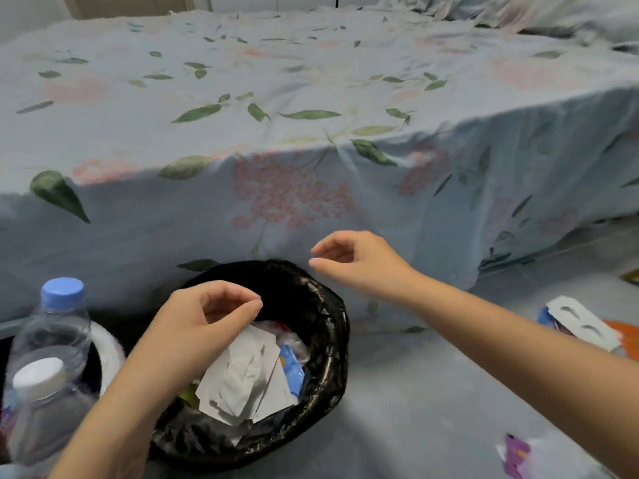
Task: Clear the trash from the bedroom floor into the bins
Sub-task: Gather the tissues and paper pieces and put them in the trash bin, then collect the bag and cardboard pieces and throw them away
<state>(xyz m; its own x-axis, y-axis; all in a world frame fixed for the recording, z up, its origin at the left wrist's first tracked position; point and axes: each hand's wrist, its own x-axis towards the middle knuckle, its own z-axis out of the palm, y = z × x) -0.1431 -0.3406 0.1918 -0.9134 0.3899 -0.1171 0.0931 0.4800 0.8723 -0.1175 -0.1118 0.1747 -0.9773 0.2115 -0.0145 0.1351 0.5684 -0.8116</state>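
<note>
A bin lined with a black bag (328,344) stands on the floor by the bed. Inside it lie a grey-white card with a crumpled tissue (242,375) and a blue wrapper (292,369). My left hand (204,316) hovers over the bin's left side, fingers loosely curled, holding nothing. My right hand (356,261) hangs above the bin's far right rim, fingers relaxed and empty. On the floor to the right lie a white card with a blue and orange packet (581,326) and a purple and white wrapper (515,456).
A white-rimmed bin (112,350) at the left holds two clear plastic bottles, one blue-capped (62,295) and one white-capped (39,376). The bed with a floral sheet (311,150) fills the background and drapes to the grey floor (415,392). A yellowish scrap (631,276) shows at the right edge.
</note>
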